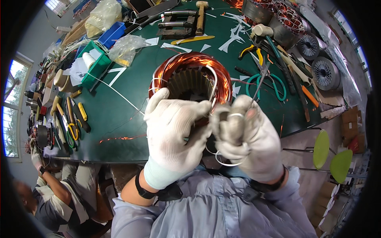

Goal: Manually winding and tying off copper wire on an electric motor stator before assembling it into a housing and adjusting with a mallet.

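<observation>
A motor stator with copper windings lies at the table's near middle, its bore facing up. White cord runs from the left to my left hand, and a white sleeve curves over the winding. My white-gloved left hand rests at the stator's near left edge. Its fingers are bent together by the winding; what they pinch is hidden. My right hand, gloved and partly smeared by motion, is closed on a thin metal rod pointing up and away. Cord wraps its fingers and loops below.
Scissors, yellow-handled pliers and hammers lie at right; more stators stand beyond. Green bin, blue bin and hand tools sit left. A mallet lies at the back. Another person sits lower left.
</observation>
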`<state>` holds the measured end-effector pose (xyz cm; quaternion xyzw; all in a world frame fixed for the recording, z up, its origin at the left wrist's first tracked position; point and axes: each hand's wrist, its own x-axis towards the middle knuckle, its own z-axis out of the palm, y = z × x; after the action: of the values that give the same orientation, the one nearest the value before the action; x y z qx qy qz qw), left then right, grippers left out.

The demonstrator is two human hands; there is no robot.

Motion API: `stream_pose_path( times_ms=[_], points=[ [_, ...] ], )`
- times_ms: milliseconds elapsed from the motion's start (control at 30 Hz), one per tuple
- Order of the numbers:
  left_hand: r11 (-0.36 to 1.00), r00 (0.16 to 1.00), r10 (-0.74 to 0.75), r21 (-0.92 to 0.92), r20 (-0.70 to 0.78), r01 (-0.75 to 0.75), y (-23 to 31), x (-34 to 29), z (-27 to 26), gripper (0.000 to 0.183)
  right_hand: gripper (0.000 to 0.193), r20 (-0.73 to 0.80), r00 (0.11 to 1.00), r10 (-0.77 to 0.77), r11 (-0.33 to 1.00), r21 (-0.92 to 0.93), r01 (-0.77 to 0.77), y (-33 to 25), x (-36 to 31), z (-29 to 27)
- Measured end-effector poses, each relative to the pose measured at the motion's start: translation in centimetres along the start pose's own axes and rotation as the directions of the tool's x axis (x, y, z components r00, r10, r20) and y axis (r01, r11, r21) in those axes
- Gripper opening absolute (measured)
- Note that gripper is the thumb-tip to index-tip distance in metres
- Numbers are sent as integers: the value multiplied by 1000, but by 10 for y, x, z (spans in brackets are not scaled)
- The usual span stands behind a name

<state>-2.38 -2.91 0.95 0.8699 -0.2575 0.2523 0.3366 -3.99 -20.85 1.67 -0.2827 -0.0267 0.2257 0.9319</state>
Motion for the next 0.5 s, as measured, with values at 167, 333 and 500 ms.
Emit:
stream_pose_path(
  times_ms=[167,333,500],
  points=[
    [995,994,94,50,-53,-91,-12,-3,15,34,34,-163,985,51,958,-271,-94,-30,-9,18],
    [958,956,266,149,-123,-247,-12,-2,28,37,46,285,952,-112,598,-746,294,-15,-11,-56],
    [973,903,159,-89,-399,-211,-27,-16,43,33,52,286,958,-19,696,-684,218,-12,-4,-75]
  ],
)
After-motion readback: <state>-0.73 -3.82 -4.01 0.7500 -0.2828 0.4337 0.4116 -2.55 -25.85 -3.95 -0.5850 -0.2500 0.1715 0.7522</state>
